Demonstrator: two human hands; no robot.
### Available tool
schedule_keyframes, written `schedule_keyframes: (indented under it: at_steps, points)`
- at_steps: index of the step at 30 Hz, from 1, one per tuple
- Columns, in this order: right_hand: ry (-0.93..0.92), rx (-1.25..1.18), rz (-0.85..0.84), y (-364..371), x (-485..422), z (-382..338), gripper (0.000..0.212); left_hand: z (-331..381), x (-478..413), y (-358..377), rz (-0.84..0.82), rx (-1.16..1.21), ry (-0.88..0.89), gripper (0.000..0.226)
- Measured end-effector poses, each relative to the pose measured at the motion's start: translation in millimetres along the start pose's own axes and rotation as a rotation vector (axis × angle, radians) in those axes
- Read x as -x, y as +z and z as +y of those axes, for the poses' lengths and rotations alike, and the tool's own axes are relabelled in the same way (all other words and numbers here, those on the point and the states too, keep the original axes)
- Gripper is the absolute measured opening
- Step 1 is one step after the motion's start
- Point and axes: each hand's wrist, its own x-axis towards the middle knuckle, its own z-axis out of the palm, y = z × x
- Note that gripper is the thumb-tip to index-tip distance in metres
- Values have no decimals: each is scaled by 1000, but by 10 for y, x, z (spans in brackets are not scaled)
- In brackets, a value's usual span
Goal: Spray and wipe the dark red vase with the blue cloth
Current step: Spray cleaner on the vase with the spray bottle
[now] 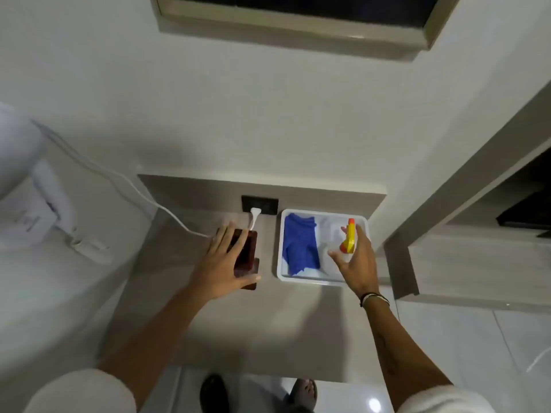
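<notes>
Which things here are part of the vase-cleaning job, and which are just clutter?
For the job:
dark red vase under the left hand
blue cloth in the white plastic tray
yellow-topped spray bottle at the right hand

Lying about:
white cable
black wall socket

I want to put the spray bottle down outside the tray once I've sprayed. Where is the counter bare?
The widest bare patch is the near counter, in front of the dark red vase and the white tray. A narrow strip runs between vase and tray. The back is crowded: the wall socket, its plug and cable sit behind the vase. The tray holds the blue cloth.
</notes>
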Motion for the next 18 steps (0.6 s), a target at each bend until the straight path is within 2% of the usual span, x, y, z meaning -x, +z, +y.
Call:
schedule_keyframes:
  at_steps: [3,8,13,16,18]
  points:
    - [5,-59,2,96,-48,47,85,0,-61,10,58,-27,16,117]
    - [27,-75,72,221,-109,77,53,70,-135,-86,65,-56,-6,113]
    - [-45,-83,62,168,-72,-10,49,-33,-173,-193,42,30,-43,113]
    - [-122,-73,176,105,51,-169,38,-230,-126,-213,58,141,-42,110]
    - [-131,-76,234,93,213,-337,42,-405,-66,-219,76,230,-26,107]
